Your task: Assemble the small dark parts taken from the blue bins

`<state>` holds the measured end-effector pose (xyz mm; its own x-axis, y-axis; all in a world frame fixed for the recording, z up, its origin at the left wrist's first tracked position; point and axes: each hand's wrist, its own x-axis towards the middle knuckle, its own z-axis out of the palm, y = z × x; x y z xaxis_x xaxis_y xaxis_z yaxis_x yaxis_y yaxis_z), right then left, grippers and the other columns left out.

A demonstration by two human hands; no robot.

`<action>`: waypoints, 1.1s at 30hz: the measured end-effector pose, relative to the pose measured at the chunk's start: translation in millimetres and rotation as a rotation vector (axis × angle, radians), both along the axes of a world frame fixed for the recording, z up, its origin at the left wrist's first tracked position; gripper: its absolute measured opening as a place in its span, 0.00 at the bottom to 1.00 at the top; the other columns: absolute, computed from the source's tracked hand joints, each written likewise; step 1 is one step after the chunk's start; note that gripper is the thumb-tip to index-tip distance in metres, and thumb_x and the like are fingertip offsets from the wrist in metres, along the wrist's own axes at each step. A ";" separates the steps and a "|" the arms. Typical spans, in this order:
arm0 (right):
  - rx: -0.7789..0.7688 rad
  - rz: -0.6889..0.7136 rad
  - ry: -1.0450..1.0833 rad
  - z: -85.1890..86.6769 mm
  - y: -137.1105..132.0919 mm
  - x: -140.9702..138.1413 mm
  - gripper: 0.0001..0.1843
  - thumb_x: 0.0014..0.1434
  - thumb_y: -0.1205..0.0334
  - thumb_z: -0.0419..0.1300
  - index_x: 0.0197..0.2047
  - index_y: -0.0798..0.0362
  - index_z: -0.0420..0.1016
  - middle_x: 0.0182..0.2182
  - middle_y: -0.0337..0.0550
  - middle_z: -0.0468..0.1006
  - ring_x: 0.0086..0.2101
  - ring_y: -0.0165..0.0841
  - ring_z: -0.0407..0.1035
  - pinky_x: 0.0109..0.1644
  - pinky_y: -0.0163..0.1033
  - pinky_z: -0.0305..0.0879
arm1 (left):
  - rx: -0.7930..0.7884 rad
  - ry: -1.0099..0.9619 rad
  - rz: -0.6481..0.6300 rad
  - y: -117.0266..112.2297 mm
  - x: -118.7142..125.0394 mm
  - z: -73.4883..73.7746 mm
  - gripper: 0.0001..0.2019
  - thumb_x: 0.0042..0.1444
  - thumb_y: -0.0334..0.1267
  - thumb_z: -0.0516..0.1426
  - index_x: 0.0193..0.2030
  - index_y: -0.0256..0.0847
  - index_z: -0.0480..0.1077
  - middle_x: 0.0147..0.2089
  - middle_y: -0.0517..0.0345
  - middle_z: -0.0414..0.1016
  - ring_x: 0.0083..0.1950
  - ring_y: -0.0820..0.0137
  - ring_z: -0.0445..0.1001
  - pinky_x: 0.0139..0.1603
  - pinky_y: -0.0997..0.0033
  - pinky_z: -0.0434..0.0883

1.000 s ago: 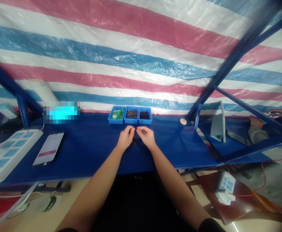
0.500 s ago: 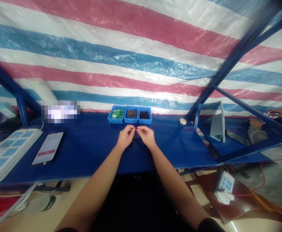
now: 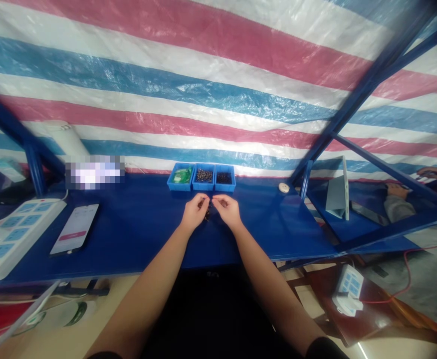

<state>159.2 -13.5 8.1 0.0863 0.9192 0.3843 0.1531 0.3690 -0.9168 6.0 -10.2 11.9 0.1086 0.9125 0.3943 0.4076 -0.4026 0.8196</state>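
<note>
Over the blue table my left hand (image 3: 194, 213) and my right hand (image 3: 227, 211) sit close together, fingertips nearly meeting. Both are closed in a pinch. A tiny hint of red shows at the fingertips, but what they hold is too small to name. Small dark and brassy pieces (image 3: 207, 216) show beneath and between the fingers. Just behind the hands stand three blue bins in a row. The left bin (image 3: 179, 187) has a green bagged item in it, the middle bin (image 3: 203, 186) small brassy pieces, the right bin (image 3: 225, 187) small dark pieces.
A phone (image 3: 75, 229) and a white power strip (image 3: 24, 234) lie on the table (image 3: 128, 239) at left. A round pale object (image 3: 283, 188) is at right. Beyond the blue frame post (image 3: 306, 179), another person's hands (image 3: 398, 190) rest near a tablet (image 3: 338, 194).
My two hands stay in almost the same place, with the fingertips barely shifting. On the right, the other person's hand moves slightly.
</note>
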 end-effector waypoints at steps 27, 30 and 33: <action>0.000 -0.010 -0.005 0.1 -0.4 0.3 0.14 0.55 0.51 0.61 0.39 0.52 0.79 0.34 0.44 0.81 0.32 0.35 0.74 0.39 0.39 0.72 | -0.011 -0.030 -0.010 -0.4 0.5 -0.4 0.13 0.60 0.47 0.52 0.45 0.43 0.68 0.27 0.63 0.73 0.28 0.72 0.72 0.33 0.73 0.68; -0.002 0.002 -0.015 0.8 -1.1 -0.2 0.15 0.56 0.51 0.61 0.40 0.52 0.79 0.34 0.44 0.81 0.32 0.35 0.74 0.38 0.39 0.72 | -0.015 -0.022 -0.010 0.4 0.2 -1.3 0.12 0.61 0.47 0.52 0.43 0.43 0.69 0.28 0.63 0.73 0.28 0.73 0.72 0.33 0.74 0.68; 0.000 0.010 -0.026 0.7 -1.8 -0.9 0.15 0.55 0.51 0.62 0.41 0.52 0.79 0.34 0.44 0.81 0.31 0.34 0.74 0.38 0.39 0.72 | -0.020 -0.012 -0.010 0.6 -0.2 -1.1 0.11 0.61 0.47 0.51 0.40 0.42 0.69 0.28 0.62 0.73 0.29 0.72 0.72 0.33 0.74 0.68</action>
<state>158.3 -15.4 8.7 0.0669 0.9200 0.3861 0.1731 0.3704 -0.9126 5.8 -9.6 10.8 0.1131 0.9191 0.3775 0.3936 -0.3904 0.8323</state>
